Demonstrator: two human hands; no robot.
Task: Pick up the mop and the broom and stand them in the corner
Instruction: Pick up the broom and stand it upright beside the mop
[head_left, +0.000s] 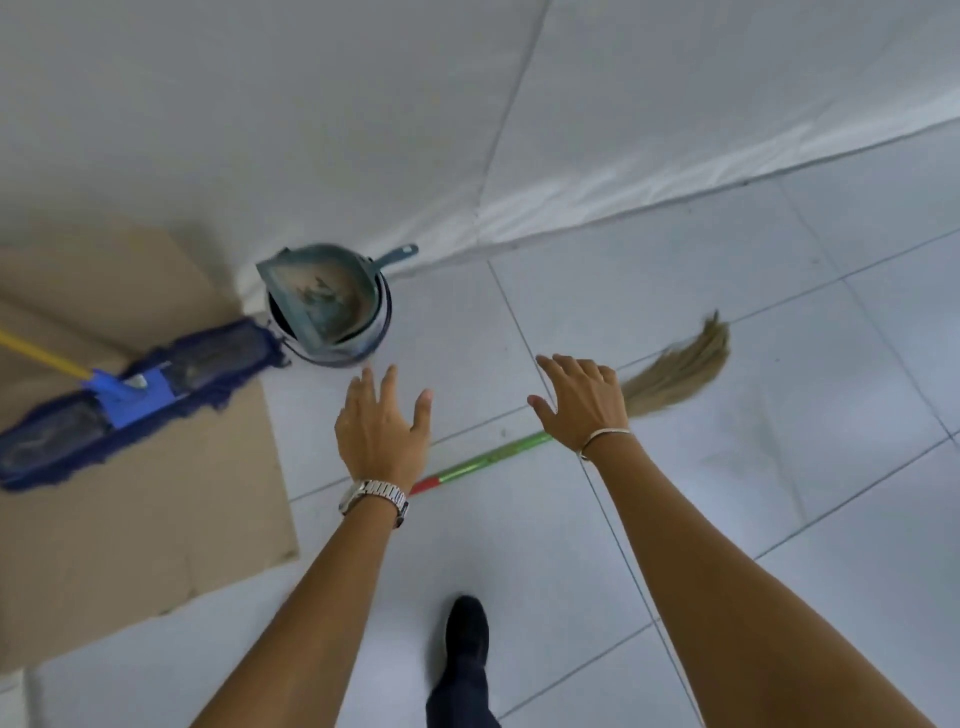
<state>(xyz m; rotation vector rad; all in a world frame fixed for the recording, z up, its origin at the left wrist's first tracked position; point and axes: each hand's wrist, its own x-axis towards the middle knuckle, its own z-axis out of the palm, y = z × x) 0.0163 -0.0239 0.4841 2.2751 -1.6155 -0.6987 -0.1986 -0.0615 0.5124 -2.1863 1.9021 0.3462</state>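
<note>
Mop (130, 395) lies flat at the left, its blue fringed head resting on a sheet of brown cardboard (156, 519) spread on the floor (779, 467); its yellow handle runs off the left edge of view. Broom (670, 374) lies on the pale tiled floor to the right, straw bristles pointing up-right, green handle with a red end running down-left under both hands. Bucket (337, 343) stands at the foot of the white wall (363, 104), just beside the mop head, with a teal dustpan (322, 291) set in it. Left hand (382, 431) open, fingers spread, palm down, above the floor between bucket and broom handle, holding nothing; wristwatch on that wrist. Right hand (584, 400) open, fingers spread, above the broom where handle meets bristles; contact with the broom cannot be told. Thin bangle on the right wrist. One dark shoe (467, 629) on the tiles below.
</note>
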